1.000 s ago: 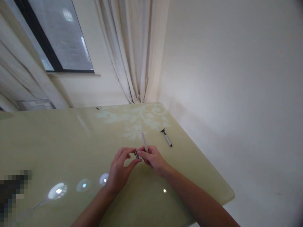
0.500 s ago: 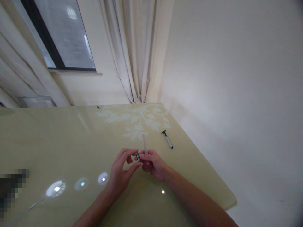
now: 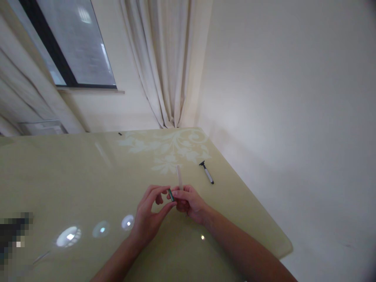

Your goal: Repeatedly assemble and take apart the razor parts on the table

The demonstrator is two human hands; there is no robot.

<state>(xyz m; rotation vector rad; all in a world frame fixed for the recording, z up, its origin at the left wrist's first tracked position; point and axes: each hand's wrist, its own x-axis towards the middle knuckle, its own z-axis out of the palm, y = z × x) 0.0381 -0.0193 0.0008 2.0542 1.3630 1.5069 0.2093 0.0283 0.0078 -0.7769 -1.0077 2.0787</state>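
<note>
Over the glossy yellow-green table (image 3: 88,184) my two hands meet. My right hand (image 3: 188,201) is closed around a pale razor handle (image 3: 179,178) that sticks up and away from me. My left hand (image 3: 148,219) pinches a small dark green cartridge (image 3: 170,194) between thumb and fingers, right at the handle's lower end. Whether the cartridge is attached to the handle is hidden by my fingers.
A second razor (image 3: 206,172) with a black head and white handle lies on the table to the right, near the edge. The table's right edge (image 3: 252,203) runs close to the wall. Curtains (image 3: 164,62) and a window (image 3: 73,43) stand behind. A blurred patch sits bottom left.
My hands have stayed together at the same spot on the table, with only slight shifts of the fingers around the cartridge. The other razor has not moved.
</note>
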